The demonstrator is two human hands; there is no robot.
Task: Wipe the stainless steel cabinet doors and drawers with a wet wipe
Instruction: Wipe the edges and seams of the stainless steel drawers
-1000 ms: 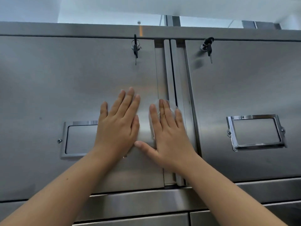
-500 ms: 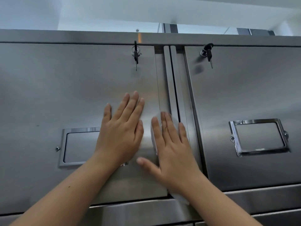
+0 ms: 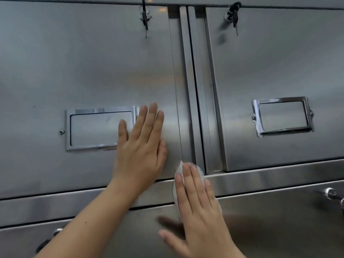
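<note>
While left hand [image 3: 141,146] rests flat on door [image 3: 74,62], right hand [image 3: 201,216], spread flat, presses wipe [image 3: 179,169]

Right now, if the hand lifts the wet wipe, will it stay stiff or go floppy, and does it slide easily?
Probably floppy: the wet wipe looks thin and lies flat on the cabinet under the right hand. Likely light, since straight fingers alone hold it against an upright face. It should slide easily on the smooth steel.
</note>
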